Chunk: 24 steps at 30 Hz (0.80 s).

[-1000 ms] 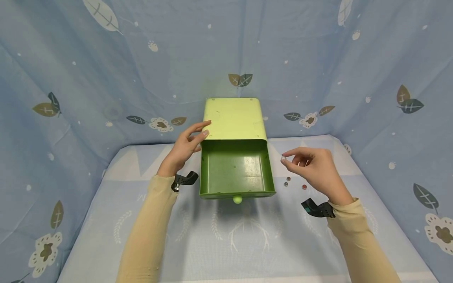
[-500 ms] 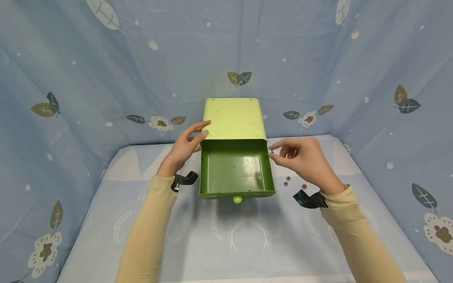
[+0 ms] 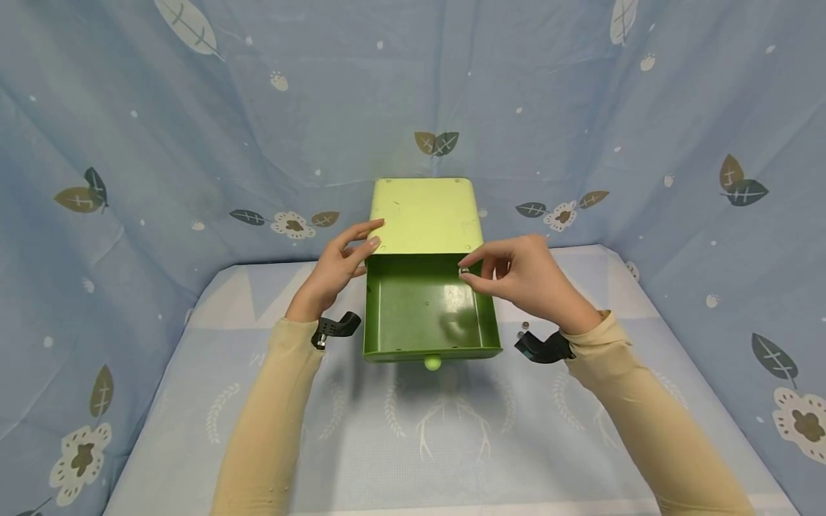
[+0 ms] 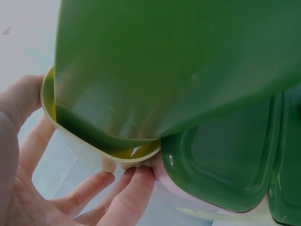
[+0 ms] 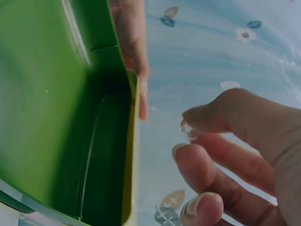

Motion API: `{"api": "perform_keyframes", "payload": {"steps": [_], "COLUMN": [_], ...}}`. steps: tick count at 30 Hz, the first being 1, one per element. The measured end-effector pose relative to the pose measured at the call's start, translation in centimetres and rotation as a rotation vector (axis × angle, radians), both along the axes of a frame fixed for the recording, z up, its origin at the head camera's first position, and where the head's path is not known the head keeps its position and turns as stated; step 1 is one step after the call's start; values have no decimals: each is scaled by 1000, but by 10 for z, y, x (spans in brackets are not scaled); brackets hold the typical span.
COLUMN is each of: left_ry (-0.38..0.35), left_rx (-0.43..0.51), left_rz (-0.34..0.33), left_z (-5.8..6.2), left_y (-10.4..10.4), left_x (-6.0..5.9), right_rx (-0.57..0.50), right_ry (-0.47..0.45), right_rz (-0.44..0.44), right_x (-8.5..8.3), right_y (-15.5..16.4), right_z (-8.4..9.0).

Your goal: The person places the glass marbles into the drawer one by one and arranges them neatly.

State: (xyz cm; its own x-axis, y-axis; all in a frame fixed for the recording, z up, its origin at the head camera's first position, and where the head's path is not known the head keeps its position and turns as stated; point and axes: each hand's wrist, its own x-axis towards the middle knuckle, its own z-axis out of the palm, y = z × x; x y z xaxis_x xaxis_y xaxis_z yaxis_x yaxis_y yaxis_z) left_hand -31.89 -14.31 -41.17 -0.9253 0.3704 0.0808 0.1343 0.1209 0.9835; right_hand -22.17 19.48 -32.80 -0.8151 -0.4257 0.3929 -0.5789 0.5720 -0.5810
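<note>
A light-green box (image 3: 426,215) stands against the back with its dark-green drawer (image 3: 419,322) pulled out toward me. My left hand (image 3: 330,278) holds the box by its left side, the fingertips at its front corner; the left wrist view has thumb and fingers about the box's edge (image 4: 84,146). Between thumb and index finger, my right hand (image 3: 519,276) pinches a small shiny bead (image 3: 464,271) over the drawer's right back part. The bead (image 5: 190,132) looks clear and glassy in the right wrist view. No object shows in the drawer.
A small brownish bead (image 3: 525,325) lies on the cloth right of the drawer, with another partly behind the right wrist's black strap mount (image 3: 545,348). A round knob (image 3: 433,364) sticks out from the drawer front. Blue patterned curtain (image 3: 310,93) encloses the back and sides.
My right hand has moved left with the bead, from beside the drawer to over it. Its wrist now covers the red bead. The left hand and box have stayed put.
</note>
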Motion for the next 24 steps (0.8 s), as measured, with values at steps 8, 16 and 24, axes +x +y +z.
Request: {"api": "perform_keyframes", "payload": {"steps": [8, 16, 24], "left_ry": [-1, 0, 3], "left_rx": [-5, -12, -27], "left_rz": [2, 13, 21], "left_z": [1, 1, 2], "left_y": [0, 0, 1], "left_x": [0, 0, 0], "right_rx": [37, 90, 127], "right_ry": [-32, -41, -64], "right_rz": [91, 199, 301], "right_x": [-13, -24, -36], "right_y": [-14, -32, -44], "right_z": [0, 1, -2]}}
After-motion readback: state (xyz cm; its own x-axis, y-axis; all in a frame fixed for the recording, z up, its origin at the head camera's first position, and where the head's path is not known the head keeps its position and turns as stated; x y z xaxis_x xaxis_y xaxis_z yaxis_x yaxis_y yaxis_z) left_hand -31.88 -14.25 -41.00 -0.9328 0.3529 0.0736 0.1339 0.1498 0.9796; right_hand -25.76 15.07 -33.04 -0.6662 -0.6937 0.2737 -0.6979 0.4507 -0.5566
